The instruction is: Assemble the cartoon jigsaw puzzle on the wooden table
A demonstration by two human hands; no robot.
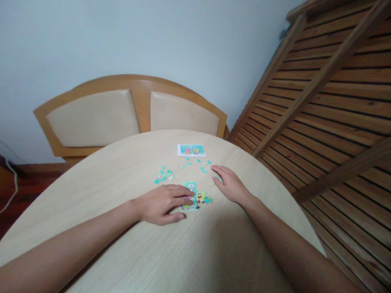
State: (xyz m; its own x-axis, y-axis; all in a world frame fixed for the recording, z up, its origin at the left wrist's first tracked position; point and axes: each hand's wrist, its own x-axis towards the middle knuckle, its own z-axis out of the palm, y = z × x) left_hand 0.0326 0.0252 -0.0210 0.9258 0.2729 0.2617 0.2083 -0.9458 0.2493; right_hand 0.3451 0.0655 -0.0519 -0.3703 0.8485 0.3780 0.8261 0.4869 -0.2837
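A partly joined jigsaw puzzle (200,197) with cartoon figures, one of them yellow, lies on the round wooden table. My left hand (166,202) rests with its fingers apart over the puzzle's left part and hides some of it. To the right of the loose puzzle pieces (204,169), my right hand (229,183) hovers or rests at the table, thumb and fingers apart. Nothing shows in its grasp. A cluster of teal pieces (163,175) lies beyond my left hand.
A reference picture card (192,150) lies at the far side of the table (128,260). Behind it stands a wooden bench back with beige padded panels (94,118) against a pale wall. A slatted wooden structure (320,89) rises along the right.
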